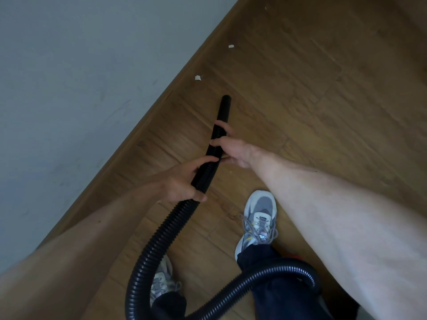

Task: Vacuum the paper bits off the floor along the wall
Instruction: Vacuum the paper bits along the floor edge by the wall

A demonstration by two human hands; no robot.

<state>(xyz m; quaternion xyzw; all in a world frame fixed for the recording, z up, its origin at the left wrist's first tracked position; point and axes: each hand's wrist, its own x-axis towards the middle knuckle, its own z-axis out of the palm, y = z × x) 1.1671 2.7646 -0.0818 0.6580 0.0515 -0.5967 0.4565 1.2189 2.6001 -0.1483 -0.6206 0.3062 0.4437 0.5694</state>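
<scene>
Wood floor by the wall: our left hand and right hand grip the hose; hasty sweeping may scatter the paper bit.

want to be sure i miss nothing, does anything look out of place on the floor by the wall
Yes, there is litter on the wooden floor near the wall. A white paper bit lies just ahead of the open end of the vacuum hose, a second bit farther along, and a tiny speck beyond. Nothing else looks odd.

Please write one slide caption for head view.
Left hand and right hand hold hose, nozzle near paper bits by wall.
</scene>
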